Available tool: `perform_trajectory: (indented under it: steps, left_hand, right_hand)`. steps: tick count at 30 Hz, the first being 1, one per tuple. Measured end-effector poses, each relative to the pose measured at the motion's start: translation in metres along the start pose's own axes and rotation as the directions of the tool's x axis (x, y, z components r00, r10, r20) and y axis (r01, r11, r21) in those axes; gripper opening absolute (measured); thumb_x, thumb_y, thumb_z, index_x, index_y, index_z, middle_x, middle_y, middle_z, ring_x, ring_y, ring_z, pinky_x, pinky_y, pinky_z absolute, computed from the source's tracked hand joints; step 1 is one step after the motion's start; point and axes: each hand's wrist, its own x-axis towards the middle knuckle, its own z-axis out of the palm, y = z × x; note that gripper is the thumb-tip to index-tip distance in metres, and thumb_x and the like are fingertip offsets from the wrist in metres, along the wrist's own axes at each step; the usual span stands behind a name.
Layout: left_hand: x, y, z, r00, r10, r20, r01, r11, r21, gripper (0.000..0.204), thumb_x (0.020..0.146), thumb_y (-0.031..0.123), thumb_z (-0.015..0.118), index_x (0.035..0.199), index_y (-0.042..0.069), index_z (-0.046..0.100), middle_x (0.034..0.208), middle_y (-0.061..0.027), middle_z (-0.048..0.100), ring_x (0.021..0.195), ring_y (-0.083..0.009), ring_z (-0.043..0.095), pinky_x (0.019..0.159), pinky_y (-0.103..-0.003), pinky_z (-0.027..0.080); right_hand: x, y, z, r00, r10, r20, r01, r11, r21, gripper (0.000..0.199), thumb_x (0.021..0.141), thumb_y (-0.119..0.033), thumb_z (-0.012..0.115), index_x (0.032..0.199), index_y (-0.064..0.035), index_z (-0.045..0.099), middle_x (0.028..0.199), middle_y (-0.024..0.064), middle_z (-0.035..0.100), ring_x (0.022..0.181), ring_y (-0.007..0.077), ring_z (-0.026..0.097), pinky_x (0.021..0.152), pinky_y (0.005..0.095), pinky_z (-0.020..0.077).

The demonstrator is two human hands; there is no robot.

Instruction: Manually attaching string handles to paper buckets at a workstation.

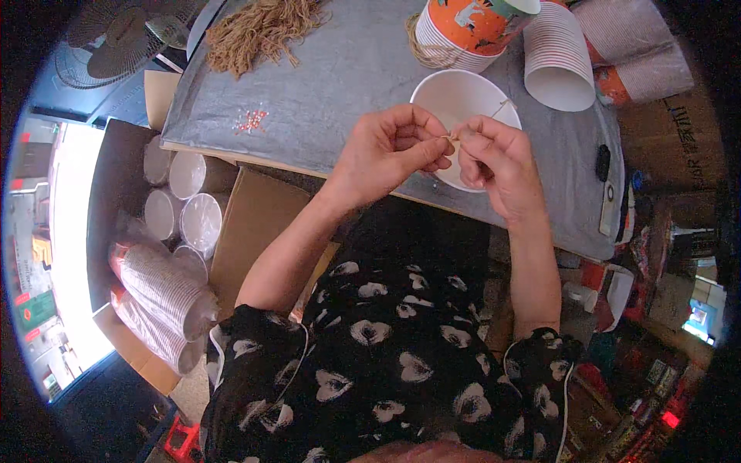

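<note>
Both my hands meet over a white paper bucket near the front edge of the table. Between thumb and forefinger, my left hand pinches a piece of tan twine. My right hand is closed in a pinch on the same twine, fingertips almost touching those of the left. A thin strand shows at the bucket's far right rim, behind my right hand. The hands hide part of the bucket and most of the twine.
A tan twine bundle lies at the far left, with small red and white bits nearer. Orange patterned buckets stand behind the bucket, beside stacked white ones. Left of the table, a cardboard box adjoins wrapped bucket stacks.
</note>
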Motion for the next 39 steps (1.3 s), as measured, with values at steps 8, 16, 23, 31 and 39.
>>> perform_trajectory:
  steps: [8,16,23,31,39]
  left_hand:
    - [0.000,0.001,0.002,1.000,-0.006,-0.027,0.005,0.999,-0.040,0.010,0.094,0.006,0.065,0.099,-0.001,0.061,0.088,-0.0047,0.068,0.081,-0.0133,0.069,0.072,-0.026,0.058]
    - [-0.001,0.003,0.003,0.999,-0.007,-0.035,0.008,1.000,0.024,0.011,0.092,0.004,0.067,0.099,-0.001,0.061,0.087,-0.0049,0.068,0.080,-0.0127,0.069,0.070,-0.025,0.058]
    - [-0.001,0.002,0.002,1.000,0.013,-0.027,-0.013,1.000,0.025,0.011,0.092,0.005,0.067,0.099,0.000,0.060,0.086,-0.0043,0.068,0.080,-0.0122,0.069,0.069,-0.025,0.058]
    - [-0.001,-0.001,-0.003,1.000,0.027,0.004,-0.027,0.999,0.019,0.010,0.094,0.006,0.065,0.102,0.001,0.060,0.094,-0.0062,0.070,0.082,-0.0144,0.070,0.072,-0.026,0.058]
    - [-0.001,0.004,-0.001,1.000,0.004,-0.004,-0.003,0.999,0.051,0.011,0.094,0.007,0.066,0.102,0.001,0.061,0.094,-0.0076,0.070,0.083,-0.0158,0.070,0.073,-0.027,0.058]
  right_hand:
    - [-0.001,0.000,0.002,1.000,-0.019,-0.007,0.018,0.999,-0.051,0.016,0.093,-0.014,0.064,0.101,-0.0007,0.064,0.069,-0.0004,0.060,0.055,0.0055,0.053,0.049,0.0204,0.0401]
    - [0.000,-0.004,0.004,0.999,-0.037,0.004,0.037,0.982,-0.188,0.012,0.093,-0.010,0.064,0.100,-0.0005,0.062,0.069,0.0004,0.061,0.056,0.0058,0.054,0.050,0.0200,0.0416]
    - [-0.001,-0.009,0.005,0.999,-0.024,0.044,0.032,0.980,-0.194,0.012,0.092,-0.008,0.063,0.101,-0.0005,0.059,0.069,0.0007,0.060,0.058,0.0062,0.054,0.051,0.0204,0.0419]
    - [0.001,-0.007,0.002,0.999,-0.030,0.043,0.035,0.992,-0.125,0.021,0.097,-0.015,0.058,0.109,0.0018,0.060,0.067,0.0006,0.057,0.055,0.0068,0.051,0.050,0.0219,0.0409]
    - [0.001,-0.003,0.001,0.997,-0.068,0.036,0.074,0.981,-0.178,0.016,0.097,-0.012,0.060,0.105,0.0009,0.063,0.068,-0.0010,0.057,0.055,0.0052,0.051,0.049,0.0208,0.0400]
